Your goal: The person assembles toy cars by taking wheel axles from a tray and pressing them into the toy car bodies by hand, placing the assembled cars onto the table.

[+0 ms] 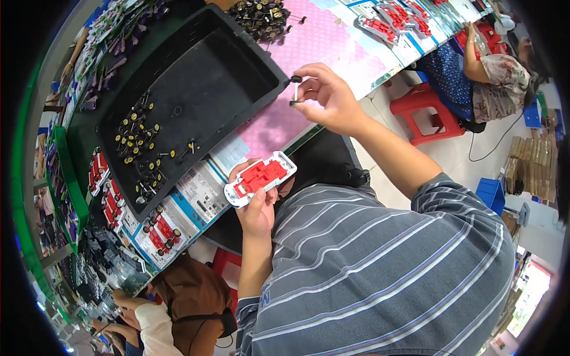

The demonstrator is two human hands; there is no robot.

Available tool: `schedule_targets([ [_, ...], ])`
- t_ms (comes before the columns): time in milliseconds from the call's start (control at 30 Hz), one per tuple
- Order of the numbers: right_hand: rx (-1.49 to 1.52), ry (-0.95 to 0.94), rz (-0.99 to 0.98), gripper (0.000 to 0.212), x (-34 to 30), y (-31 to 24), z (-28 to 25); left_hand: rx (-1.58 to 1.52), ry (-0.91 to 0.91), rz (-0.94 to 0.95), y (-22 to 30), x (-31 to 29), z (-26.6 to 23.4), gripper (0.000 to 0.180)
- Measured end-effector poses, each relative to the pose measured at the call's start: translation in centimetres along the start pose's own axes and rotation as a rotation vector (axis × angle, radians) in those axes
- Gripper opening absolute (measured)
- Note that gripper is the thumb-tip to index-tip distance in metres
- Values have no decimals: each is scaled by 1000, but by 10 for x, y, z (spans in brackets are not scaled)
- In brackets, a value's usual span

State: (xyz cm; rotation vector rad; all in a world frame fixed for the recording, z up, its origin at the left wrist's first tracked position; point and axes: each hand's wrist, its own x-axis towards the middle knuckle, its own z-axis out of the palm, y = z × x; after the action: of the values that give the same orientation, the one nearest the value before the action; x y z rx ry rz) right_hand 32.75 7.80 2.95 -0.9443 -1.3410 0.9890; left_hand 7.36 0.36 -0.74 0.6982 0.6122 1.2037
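My left hand (259, 216) is closed around a toy car body (261, 177), a white shell with a red inside part facing up. It is held off the table's near edge, in front of my striped shirt. Up and to the right, my right hand (337, 107) pinches a wheel axle (295, 90), a thin light rod with a small black wheel at each end. That hand is beside the right corner of a large black tray (219, 74). Many wheel axles (135, 133) with black and yellow wheels lie in the tray's left part.
Another heap of wheel axles (258, 21) sits behind the tray on a pink mat (350, 50). Toy cars with wheels (161, 231) stand left of me; more car bodies (380, 28) lie far right. A red stool (424, 113) and co-workers are nearby.
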Motion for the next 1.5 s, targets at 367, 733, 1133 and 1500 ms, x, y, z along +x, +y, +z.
schedule_targets([
  [367,10,91,126,52,3,14,2,-44,27,-20,0,-8,-2,60],
  [733,-238,-340,49,49,-20,-30,24,-20,46,10,-1,-2,-5,62],
  [1133,-394,-538,-66,53,-29,-34,54,-61,22,29,8,-6,-12,65],
  [1500,-475,-585,-84,53,-25,-27,72,-112,42,57,6,-6,-22,67],
])
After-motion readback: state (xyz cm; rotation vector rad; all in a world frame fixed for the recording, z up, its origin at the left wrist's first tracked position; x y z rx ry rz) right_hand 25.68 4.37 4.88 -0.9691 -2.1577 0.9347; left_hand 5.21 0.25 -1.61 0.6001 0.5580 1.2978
